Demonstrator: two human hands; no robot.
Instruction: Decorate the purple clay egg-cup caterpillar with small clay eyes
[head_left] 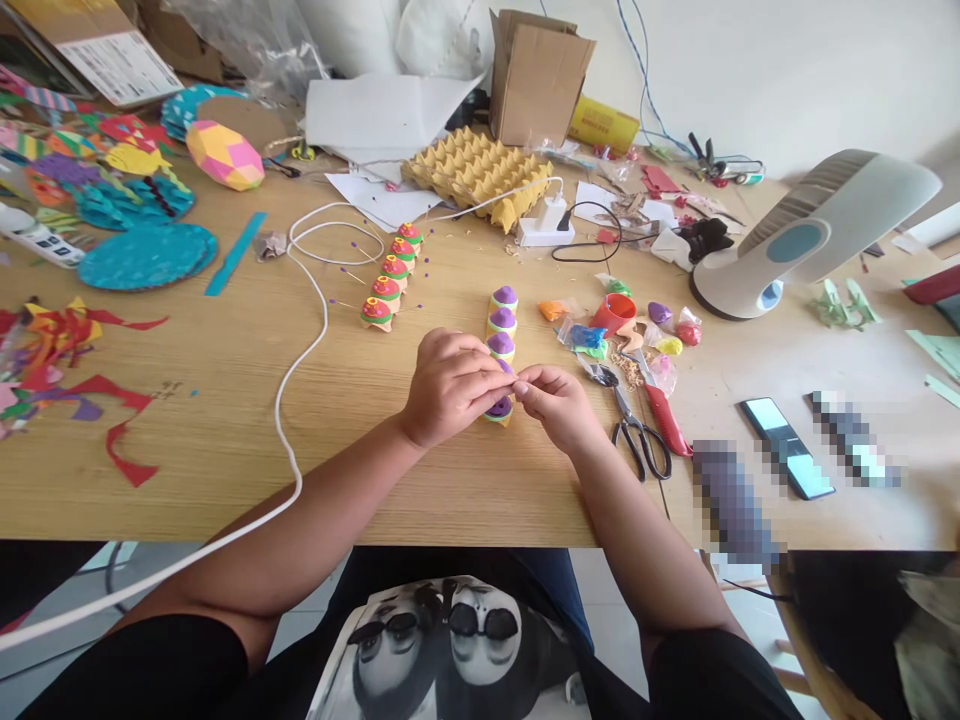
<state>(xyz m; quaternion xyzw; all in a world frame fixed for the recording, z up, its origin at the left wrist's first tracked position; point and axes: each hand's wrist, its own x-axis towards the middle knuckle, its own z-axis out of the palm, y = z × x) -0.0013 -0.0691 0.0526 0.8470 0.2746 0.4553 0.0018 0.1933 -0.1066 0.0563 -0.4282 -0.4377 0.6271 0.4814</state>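
Observation:
A row of purple-topped, green-rimmed clay pieces on egg-carton cups [502, 322] runs toward me on the wooden table [225, 440]. My left hand [448, 385] curls over the nearest cup [498, 409], its fingers closed around it. My right hand [555, 402] pinches at the same cup from the right, fingertips meeting those of the left hand. What the fingers pinch is too small to make out. A second row with red and green tops [391, 276] lies farther left, stuck with pins.
Scissors [637, 430] and a red knife [664, 418] lie right of my hands, by bags of coloured clay [660, 330]. A fan [810, 235], phone [786, 446], yellow egg tray [480, 172], cardboard box [536, 75], white cable [300, 340] and paper crafts [112, 200] surround the spot.

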